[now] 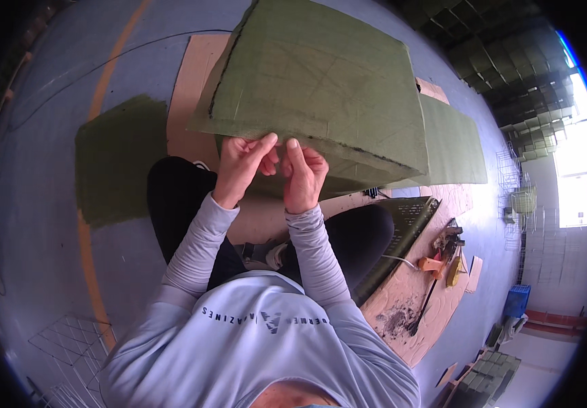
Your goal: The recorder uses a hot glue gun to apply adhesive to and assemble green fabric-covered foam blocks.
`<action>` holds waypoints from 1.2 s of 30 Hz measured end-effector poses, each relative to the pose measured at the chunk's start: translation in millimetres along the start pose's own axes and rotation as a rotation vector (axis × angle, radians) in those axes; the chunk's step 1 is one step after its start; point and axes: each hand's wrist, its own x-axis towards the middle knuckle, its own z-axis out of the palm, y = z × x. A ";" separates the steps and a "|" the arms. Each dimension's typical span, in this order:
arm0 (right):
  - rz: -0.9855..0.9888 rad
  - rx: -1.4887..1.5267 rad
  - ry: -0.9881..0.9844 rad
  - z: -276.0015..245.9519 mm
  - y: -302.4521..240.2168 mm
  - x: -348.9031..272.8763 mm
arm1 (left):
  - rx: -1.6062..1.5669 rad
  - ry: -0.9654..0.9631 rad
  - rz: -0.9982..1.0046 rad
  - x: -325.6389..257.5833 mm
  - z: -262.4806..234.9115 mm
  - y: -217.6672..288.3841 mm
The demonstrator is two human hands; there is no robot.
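Observation:
In front of me stands a box-like form covered in green mesh, with dark seams along its left side and near right edge. My left hand pinches the near edge of this mesh between thumb and fingers. Close beside it, my right hand is also closed on the same edge, thumb on top. The two thumb tips are a short gap apart. The fingers partly hide the edge, and whether a thin thread lies between them is too small to tell.
A flat dark green mesh piece lies on the floor at left. At right, cardboard holds an orange-handled tool and black smears. Farther right are wire frames and a blue crate. Green mesh boxes are stacked at the back right.

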 end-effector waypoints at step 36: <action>0.055 -0.016 0.016 51.2 16.5 -13.6 | -0.068 0.130 0.053 -3.2 -49.1 15.1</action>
